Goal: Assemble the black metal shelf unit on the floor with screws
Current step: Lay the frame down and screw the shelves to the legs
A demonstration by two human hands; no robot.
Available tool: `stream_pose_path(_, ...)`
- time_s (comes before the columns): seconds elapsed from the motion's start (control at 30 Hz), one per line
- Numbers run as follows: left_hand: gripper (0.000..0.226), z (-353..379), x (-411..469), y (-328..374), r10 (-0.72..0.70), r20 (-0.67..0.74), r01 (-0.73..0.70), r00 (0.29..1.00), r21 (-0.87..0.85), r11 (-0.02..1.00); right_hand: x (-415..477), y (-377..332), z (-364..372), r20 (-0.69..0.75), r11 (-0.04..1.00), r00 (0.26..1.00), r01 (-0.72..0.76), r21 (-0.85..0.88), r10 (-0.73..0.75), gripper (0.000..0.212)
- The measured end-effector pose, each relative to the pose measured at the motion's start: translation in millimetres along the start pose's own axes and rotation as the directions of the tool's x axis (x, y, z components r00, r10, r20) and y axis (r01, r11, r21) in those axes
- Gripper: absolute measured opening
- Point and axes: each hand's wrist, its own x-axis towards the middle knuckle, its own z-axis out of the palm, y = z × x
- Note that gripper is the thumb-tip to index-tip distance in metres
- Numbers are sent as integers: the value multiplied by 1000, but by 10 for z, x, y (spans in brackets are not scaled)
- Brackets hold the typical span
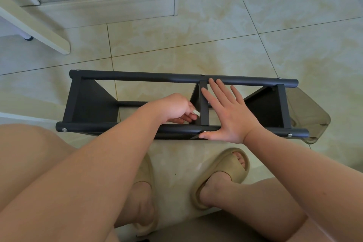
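Observation:
The black metal shelf unit (137,77) lies on the tiled floor in front of me, two long tubes joined by three cross panels. Silver screw heads show along both tubes, one (64,129) at the near left end. My right hand (227,112) lies flat with fingers spread across the frame beside the middle cross panel (203,108), thumb on the near tube by a screw (204,132). My left hand (176,108) reaches inside the frame left of that panel, fingers curled, pinching a small pale tool (196,112) whose kind I cannot tell.
My knees and feet in tan slippers (225,171) sit just behind the near tube. A pale cabinet (110,4) with shoes stands at the upper left, with a white slanted board (35,25) beside it. A translucent plastic piece (312,116) lies at the shelf's right end.

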Motion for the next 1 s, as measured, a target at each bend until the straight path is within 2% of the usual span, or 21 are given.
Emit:
stream_pose_path(0.23,27,-82,-52,-26,54,77,-69,996,210,975,7,2,0,7,1000,1000,1,-13,-1,122)
stream_pose_path(0.5,31,-96,-78,-54,102,107,-139,989,440,887,9,5,4,16,1000,1000,-3,-17,3,123)
stream_pose_path(0.73,26,-45,-93,-46,92,142,-153,986,514,844,5,0,-3,13,1000,1000,-2,-11,2,123)
stream_pose_path(0.8,19,-56,-107,-29,100,141,-160,985,525,836,6,0,-2,15,1000,1000,-5,-11,5,123)
stream_pose_path(1.0,17,-155,-128,23,168,71,-179,983,542,821,8,5,3,15,1000,1000,-6,-13,6,122)
